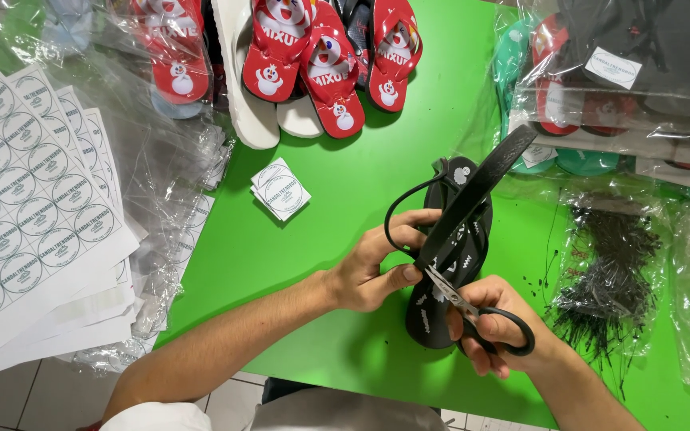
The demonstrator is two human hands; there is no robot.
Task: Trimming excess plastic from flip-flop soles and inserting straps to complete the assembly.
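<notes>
Near the table's (297, 263) front edge, your left hand (373, 267) clamps the black flip-flops (453, 239) steady, while your right hand (501, 327) grips scissors (473, 307), blades meeting at the strap.

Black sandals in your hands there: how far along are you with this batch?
Looks done: bagged sandals stacked top right. In hand: the left hand holds a pair of black sandals while the right hand works scissors at them. Seemingly left: red sandals lying unbagged at the top, with clear bags and sticker sheets on the left.
</notes>
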